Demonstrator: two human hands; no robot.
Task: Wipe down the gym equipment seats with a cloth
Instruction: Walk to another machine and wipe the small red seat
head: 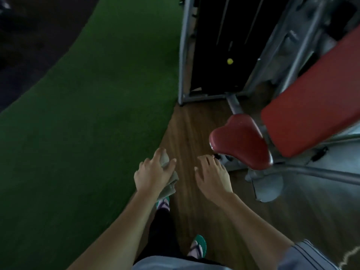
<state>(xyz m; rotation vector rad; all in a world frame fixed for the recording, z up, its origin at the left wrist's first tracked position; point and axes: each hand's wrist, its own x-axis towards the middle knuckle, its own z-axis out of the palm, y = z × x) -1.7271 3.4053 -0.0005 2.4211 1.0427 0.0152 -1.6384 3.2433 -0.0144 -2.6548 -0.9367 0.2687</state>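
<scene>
Left hand (pixel 153 173) grips a limp-looking beige fabric cloth (pixel 172 183), best bunched mid-fold; right hand (pixel 212 177) spread empty, red padded seat (pixel 239 142) at two o'clock.

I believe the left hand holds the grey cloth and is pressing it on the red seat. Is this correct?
Not quite. The left hand holds the grey cloth, but over the wooden floor, apart from the red seat, not pressed on it. The head view shows this.
</scene>
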